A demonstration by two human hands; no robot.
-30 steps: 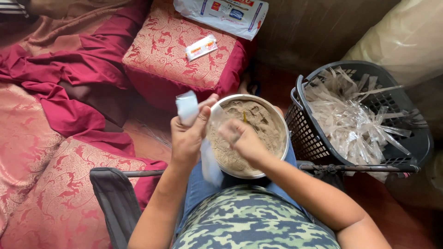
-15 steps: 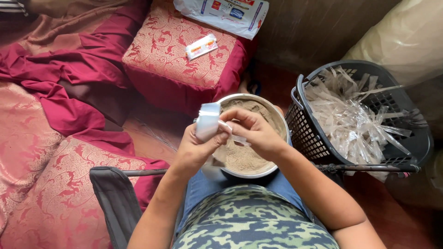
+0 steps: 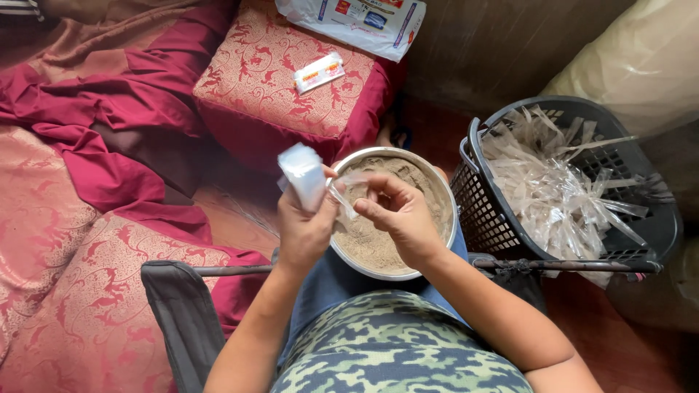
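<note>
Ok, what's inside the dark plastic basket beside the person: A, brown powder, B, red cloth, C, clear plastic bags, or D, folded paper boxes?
C, the dark plastic basket to the right of the round bowl is heaped with crumpled clear plastic bags; the brown powder sits in the bowl instead.
</note>
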